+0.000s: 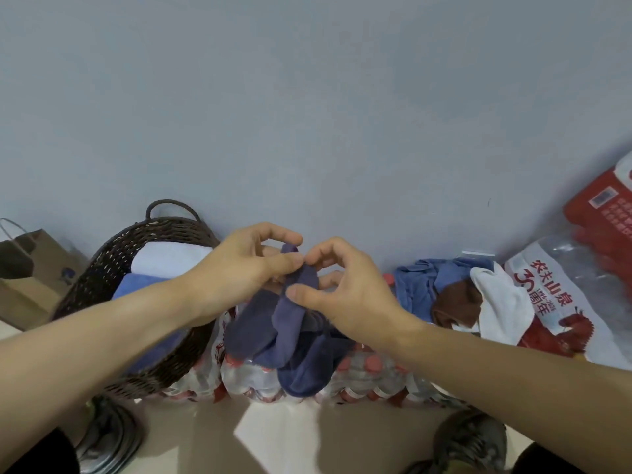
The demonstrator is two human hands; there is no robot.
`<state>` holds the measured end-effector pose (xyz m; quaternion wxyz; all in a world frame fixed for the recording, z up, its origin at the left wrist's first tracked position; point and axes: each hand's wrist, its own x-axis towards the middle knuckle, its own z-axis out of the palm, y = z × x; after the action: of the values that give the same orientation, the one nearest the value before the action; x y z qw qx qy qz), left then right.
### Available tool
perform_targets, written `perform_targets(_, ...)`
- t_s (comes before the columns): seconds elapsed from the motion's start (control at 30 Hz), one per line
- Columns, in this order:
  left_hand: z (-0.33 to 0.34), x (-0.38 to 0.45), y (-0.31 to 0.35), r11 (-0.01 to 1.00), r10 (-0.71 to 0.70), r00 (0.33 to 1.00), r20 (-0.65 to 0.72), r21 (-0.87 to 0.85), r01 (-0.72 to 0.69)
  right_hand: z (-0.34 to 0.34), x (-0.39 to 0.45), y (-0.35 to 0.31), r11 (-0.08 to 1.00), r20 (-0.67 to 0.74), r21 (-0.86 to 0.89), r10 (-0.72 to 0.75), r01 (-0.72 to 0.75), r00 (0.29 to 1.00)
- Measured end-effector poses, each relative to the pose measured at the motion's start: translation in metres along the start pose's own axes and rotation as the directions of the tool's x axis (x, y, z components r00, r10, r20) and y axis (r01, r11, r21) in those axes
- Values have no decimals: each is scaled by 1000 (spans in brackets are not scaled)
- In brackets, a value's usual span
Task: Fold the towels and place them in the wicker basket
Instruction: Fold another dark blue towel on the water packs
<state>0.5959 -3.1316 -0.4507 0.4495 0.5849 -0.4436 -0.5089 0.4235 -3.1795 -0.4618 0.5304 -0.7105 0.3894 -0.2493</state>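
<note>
A: Towel, dark blue, centre of frame, bunched up and hanging from both hands over the shrink-wrapped water bottles.

B: Grip state?

A: Left hand pinches the top edge between thumb and forefinger. Right hand pinches just beside it, thumb pressed on the cloth a bit lower. Both narrow, both holding the towel.

B: Handling?

A: Soft, limp, light by the look. It droops straight down and folds on itself, no stiffness. Not fragile. It won't slip much; cloth like that holds well under a pinch.

B: Where to take hold?

A: Corners, I'd say. The hands are close together on one bunched bit, so the rest sags. Sliding the pinches apart along the top edge should spread it flat for folding.

B: Basket?

A: Wicker basket, left of centre, beside the left forearm. A white towel and a light blue towel are already inside.

B: More to fold?

A: Pile of cloths right of centre, blue, brown and white, unfolded. Paper bag at far left.
</note>
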Motion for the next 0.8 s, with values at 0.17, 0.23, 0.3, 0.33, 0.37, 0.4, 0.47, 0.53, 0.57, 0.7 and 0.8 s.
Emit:
perform_targets(0.17, -9, -5, 1, 972, 97, 992, 74, 209, -111, -8, 7, -3, 993, -1, 108, 38, -38, 999)
perform_targets(0.23, -12, -3, 2, 965, 134, 990, 37, 224, -139, -9, 10, -5, 990, 22, 127, 64, -66, 998)
perform_targets(0.3, -15, -1, 2, 972, 142, 990, 4, 191, -140, -11, 13, -6, 995, 29, 83, 61, -63, 998)
perform_targets(0.33, -16, 0, 2, 975, 136, 991, 6, 176, -135, -12, 13, -7, 997, 27, 63, 48, -49, 998)
perform_targets(0.37, -17, 0, 1, 977, 130, 991, 18, 167, -132, -14, 13, -8, 998, 27, 54, 34, -36, 999)
perform_targets(0.4, -17, 0, 1, 977, 128, 991, 33, 167, -131, -15, 14, -9, 998, 30, 50, 25, -27, 999)
perform_targets(0.47, -16, 0, 3, 970, 126, 991, 48, 204, -134, -18, 14, -9, 999, 51, 36, 24, -26, 998)
perform_targets(0.53, -19, 0, 7, 940, 135, 989, 59, 309, -147, -22, 14, -10, 999, 93, 15, 37, -38, 995)
perform_targets(0.57, -20, -1, 9, 912, 142, 987, 72, 378, -159, -24, 14, -10, 999, 112, 3, 43, -44, 993)
perform_targets(0.7, -25, -1, 13, 796, 155, 986, 57, 584, -159, -26, 13, -10, 997, 80, -63, 55, -50, 995)
perform_targets(0.8, -21, -2, 13, 908, 128, 991, 22, 400, -127, -24, 12, -10, 995, 21, -10, 95, -95, 995)
